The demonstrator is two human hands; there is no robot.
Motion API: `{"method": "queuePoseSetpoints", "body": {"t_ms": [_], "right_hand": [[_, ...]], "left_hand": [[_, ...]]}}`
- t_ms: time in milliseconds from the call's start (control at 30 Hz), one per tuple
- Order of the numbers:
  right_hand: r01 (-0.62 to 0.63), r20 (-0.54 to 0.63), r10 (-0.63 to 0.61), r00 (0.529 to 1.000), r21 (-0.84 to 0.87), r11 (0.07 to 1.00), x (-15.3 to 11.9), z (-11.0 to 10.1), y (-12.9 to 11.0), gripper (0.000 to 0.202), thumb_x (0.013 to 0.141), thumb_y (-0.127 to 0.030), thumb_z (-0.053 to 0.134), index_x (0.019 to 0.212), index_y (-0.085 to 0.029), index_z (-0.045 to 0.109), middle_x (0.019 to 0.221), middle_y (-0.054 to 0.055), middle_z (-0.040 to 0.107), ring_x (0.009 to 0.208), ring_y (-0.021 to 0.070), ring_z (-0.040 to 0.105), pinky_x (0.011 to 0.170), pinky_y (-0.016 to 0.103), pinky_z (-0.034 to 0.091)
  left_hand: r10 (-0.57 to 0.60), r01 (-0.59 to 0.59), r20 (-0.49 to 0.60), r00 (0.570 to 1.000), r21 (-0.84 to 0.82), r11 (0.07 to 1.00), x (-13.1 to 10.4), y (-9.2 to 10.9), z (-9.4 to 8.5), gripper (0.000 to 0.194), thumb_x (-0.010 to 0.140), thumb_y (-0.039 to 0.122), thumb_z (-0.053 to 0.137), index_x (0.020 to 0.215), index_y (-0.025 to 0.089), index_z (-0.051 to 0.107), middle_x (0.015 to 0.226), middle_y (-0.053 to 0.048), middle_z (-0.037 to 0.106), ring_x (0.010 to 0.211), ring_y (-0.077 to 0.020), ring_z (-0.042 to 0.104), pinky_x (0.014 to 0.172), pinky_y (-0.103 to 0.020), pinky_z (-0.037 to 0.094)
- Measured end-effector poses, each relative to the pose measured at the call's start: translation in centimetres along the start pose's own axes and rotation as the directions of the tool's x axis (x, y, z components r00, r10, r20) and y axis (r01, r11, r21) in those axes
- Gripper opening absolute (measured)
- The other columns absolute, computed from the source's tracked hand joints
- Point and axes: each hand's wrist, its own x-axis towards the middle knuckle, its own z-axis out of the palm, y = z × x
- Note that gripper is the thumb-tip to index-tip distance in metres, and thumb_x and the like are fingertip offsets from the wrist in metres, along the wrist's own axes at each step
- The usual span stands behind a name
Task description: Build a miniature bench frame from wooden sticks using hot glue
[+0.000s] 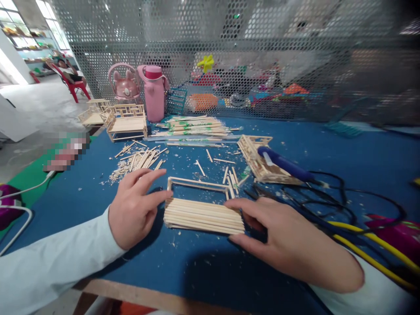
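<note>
A small frame of wooden sticks lies in front of me on the blue tabletop. Its near part is a row of sticks laid side by side; a thin open rail stands along its far side. My right hand grips the right end, index finger at the upper corner and thumb at the lower corner. At the left end, my left hand touches the corner with one outstretched finger. Another finger of that hand points out above it, and the rest are curled. Loose cut sticks and crumbs lie beyond my left hand.
A blue-handled tool with black cables rests on another stick model at right. Behind are wrapped sticks, a finished stick model, a pink bottle and a perforated metal screen. A person sits far left.
</note>
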Motion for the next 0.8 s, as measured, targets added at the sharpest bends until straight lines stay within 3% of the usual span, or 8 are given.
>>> {"method": "queuePoseSetpoints", "body": {"t_ms": [100,167,300,400,500,600,733,800], "right_hand": [[-0.011,0.001,0.011,1.000,-0.005,1.000,0.0,-0.1,-0.1,0.031,0.068,-0.031,0.059,0.098,-0.020,0.058,0.058,-0.001,0.056,0.054,0.0148,0.052,0.050,0.024,0.037],[-0.019,0.008,0.019,1.000,-0.014,1.000,-0.1,-0.1,-0.1,0.031,0.069,-0.031,0.059,0.098,-0.021,0.058,0.059,0.000,0.057,0.055,0.0150,0.052,0.050,0.024,0.037],[-0.025,0.004,0.025,1.000,-0.028,0.999,0.0,-0.1,-0.4,0.031,0.068,-0.031,0.059,0.098,-0.021,0.059,0.062,0.000,0.058,0.056,0.0147,0.052,0.051,0.024,0.036],[-0.036,0.019,0.036,0.999,-0.018,0.999,0.1,-0.2,-0.5,0.029,0.068,-0.030,0.059,0.096,-0.021,0.059,0.063,0.000,0.058,0.058,0.0146,0.052,0.053,0.024,0.036],[-0.056,0.053,0.055,0.997,0.032,0.998,-0.1,-0.7,-0.4,0.038,0.067,-0.034,0.061,0.102,-0.020,0.056,0.062,0.000,0.056,0.058,0.0148,0.051,0.053,0.024,0.036],[-0.054,0.071,0.041,0.997,0.200,0.978,-0.3,-1.5,0.1,0.056,0.064,-0.042,0.064,0.111,-0.017,0.047,0.063,-0.003,0.053,0.056,0.0124,0.049,0.052,0.023,0.036],[-0.066,-0.003,0.071,0.997,0.331,0.941,-0.5,-2.4,1.1,0.013,0.079,-0.029,0.049,0.084,-0.017,0.048,0.058,-0.005,0.046,0.050,0.0083,0.041,0.050,0.020,0.034],[-0.069,-0.022,0.080,0.997,0.318,0.946,-0.4,-2.5,1.4,0.014,0.082,-0.026,0.045,0.070,-0.018,0.046,0.055,-0.004,0.044,0.049,0.0080,0.039,0.048,0.020,0.032]], "left_hand": [[-0.011,0.009,-0.081,0.997,-0.019,1.000,-0.1,0.4,-0.1,0.054,0.072,0.006,0.046,0.123,0.021,0.046,0.130,-0.009,0.043,0.115,-0.0263,0.038,0.096,-0.048,0.032],[0.031,-0.034,-0.089,0.996,-0.034,0.999,-0.1,0.9,0.1,0.054,0.075,0.014,0.048,0.128,0.020,0.039,0.127,-0.009,0.047,0.115,-0.0262,0.040,0.098,-0.049,0.029],[0.101,-0.100,0.031,0.994,-0.013,0.995,-0.2,2.3,1.0,0.043,0.078,0.031,0.051,0.119,0.018,0.049,0.126,-0.011,0.050,0.119,-0.0291,0.036,0.103,-0.056,0.012],[0.090,-0.093,0.077,0.993,0.026,0.995,-0.3,3.0,1.5,0.035,0.079,0.034,0.051,0.111,0.020,0.054,0.131,-0.010,0.045,0.124,-0.0308,0.030,0.102,-0.058,0.007],[0.069,-0.069,0.053,0.996,0.012,0.998,-0.3,3.1,1.4,0.034,0.078,0.033,0.052,0.109,0.020,0.054,0.135,-0.011,0.039,0.126,-0.0315,0.026,0.102,-0.057,0.011],[0.039,-0.041,-0.048,0.998,-0.048,0.998,-0.1,2.6,0.7,0.037,0.078,0.029,0.053,0.114,0.017,0.049,0.133,-0.014,0.040,0.124,-0.0296,0.030,0.101,-0.053,0.021],[0.062,-0.088,-0.170,0.983,-0.149,0.985,0.2,1.1,-0.4,0.009,0.077,0.017,0.056,0.085,0.021,0.057,0.091,-0.005,0.064,0.093,-0.0189,0.055,0.089,-0.038,0.039],[0.096,-0.130,-0.168,0.981,-0.200,0.971,0.3,0.5,-0.8,0.005,0.077,0.017,0.057,0.077,0.022,0.058,0.072,0.000,0.064,0.076,-0.0155,0.057,0.079,-0.033,0.042]]}}
